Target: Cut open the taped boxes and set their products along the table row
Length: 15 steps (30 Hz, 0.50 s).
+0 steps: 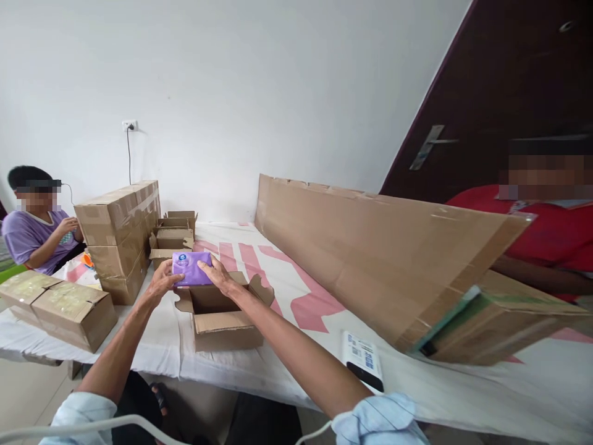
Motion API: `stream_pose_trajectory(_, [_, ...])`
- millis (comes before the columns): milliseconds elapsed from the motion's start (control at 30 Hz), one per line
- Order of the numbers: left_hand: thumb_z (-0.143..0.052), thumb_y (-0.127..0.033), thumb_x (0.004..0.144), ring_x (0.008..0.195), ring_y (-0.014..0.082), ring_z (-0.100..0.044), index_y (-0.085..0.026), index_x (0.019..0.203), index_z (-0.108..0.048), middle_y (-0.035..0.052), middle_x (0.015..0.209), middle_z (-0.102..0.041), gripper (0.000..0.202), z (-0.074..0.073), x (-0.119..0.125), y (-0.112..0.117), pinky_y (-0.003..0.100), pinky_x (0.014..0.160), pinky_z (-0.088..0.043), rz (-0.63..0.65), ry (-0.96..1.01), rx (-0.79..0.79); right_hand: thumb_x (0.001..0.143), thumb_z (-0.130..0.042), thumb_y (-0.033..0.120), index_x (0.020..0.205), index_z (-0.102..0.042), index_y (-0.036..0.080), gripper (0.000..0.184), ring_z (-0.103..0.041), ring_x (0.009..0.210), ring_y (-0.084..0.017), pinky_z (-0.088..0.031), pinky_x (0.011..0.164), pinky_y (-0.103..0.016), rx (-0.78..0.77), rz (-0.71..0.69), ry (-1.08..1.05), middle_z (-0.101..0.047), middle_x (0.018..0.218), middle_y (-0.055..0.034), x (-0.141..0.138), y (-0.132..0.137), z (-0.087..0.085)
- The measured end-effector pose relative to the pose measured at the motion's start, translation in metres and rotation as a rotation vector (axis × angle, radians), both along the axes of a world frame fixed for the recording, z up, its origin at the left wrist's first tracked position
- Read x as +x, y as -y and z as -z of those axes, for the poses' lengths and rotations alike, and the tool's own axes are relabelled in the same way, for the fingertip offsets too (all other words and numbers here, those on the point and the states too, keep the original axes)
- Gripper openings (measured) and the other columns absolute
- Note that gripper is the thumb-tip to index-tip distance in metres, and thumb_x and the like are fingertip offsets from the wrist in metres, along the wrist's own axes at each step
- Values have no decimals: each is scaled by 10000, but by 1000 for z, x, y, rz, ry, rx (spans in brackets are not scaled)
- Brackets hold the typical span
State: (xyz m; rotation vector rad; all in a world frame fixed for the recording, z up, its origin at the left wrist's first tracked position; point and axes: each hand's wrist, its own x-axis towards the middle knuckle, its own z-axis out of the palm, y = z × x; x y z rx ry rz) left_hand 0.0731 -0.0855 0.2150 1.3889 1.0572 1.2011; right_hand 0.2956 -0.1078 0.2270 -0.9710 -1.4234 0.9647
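Note:
A flat purple packet (191, 270) with a small blue and white logo is held up between both hands. My left hand (163, 280) grips its left end, thumb on the front face. My right hand (217, 274) closes on its right end, thumb also in front. What the packet contains cannot be made out. Just below and behind it stands an open cardboard box (228, 330) with its flaps spread. The part of the box interior that shows is dark brown, and my right forearm passes over its right side.
Stacked taped cartons (123, 238) and smaller open boxes (173, 240) stand to the left, with long cartons (58, 303) nearer. A tall cardboard panel (370, 259) crosses the table's right side. A phone-like device (362, 358) lies near the front edge. One person sits left, another right.

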Motion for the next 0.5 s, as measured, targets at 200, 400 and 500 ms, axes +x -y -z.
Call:
stream_pose_trajectory(200, [-933,-406,586,891,258,-723,-224,1293,-602,97,1143,-756,801,17,-3,-18,318,680,-531,-25,2,-12,776,-804,505,1141,-725,267,442,-692,1150,-354,-564,1007,-534,-75,-18,-18,-782,1143,-98,-2,3,-7])
stream_pose_trajectory(400, [-948,-432,579,866,244,-713,-232,1294,-600,101,1175,-744,820,23,-5,-24,323,686,-535,-21,-1,-20,772,-799,510,1218,-708,297,503,-656,1260,-336,-537,1058,-515,-61,-21,-21,-766,1198,-86,-5,0,-7])
stream_pose_trajectory(500, [-961,-436,572,891,258,-721,-232,1282,-606,105,1170,-745,819,21,-6,-22,334,707,-541,-24,2,-19,773,-806,503,1194,-716,268,491,-667,1233,-342,-543,1048,-516,-69,-22,-4,-763,1205,-99,-1,5,-6])
